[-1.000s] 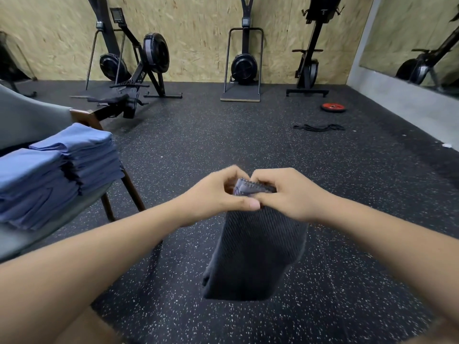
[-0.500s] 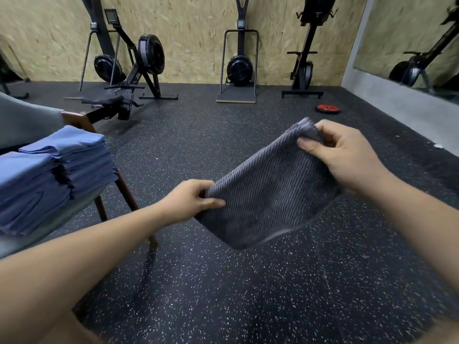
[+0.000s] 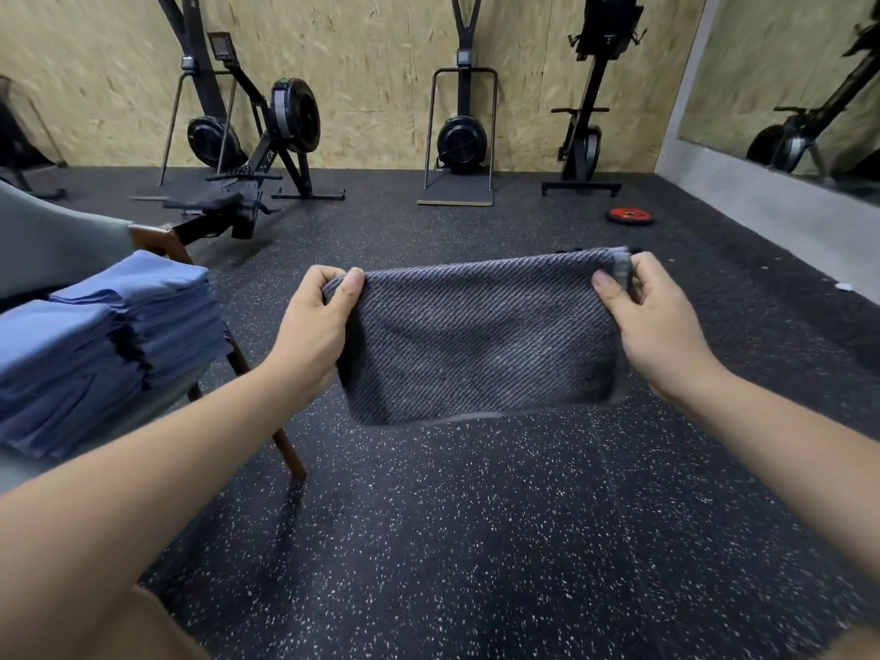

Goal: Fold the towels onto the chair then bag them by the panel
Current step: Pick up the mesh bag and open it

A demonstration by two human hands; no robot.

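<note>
Above the dark speckled floor (image 3: 476, 540), a grey towel (image 3: 481, 335) hangs stretched out in mid-air, well in front of the person's body. It is a ribbed, diagonally striped cloth, doubled over into a wide rectangle, with a smooth hem band showing at its upper right corner and along the lower edge. The top edge runs almost level and taut, and the bottom sags a little.

The left hand (image 3: 314, 335) pinches the upper left corner, thumb on the near face and fingers curled behind. The right hand (image 3: 657, 326) pinches the upper right corner the same way, so the towel spans the whole gap between them.

To the left, apart from the held cloth, folded blue towels (image 3: 143, 326) lie in two neat stacks side by side on the seat of a chair (image 3: 52, 245) with a grey-green back and brown wooden legs.
</note>
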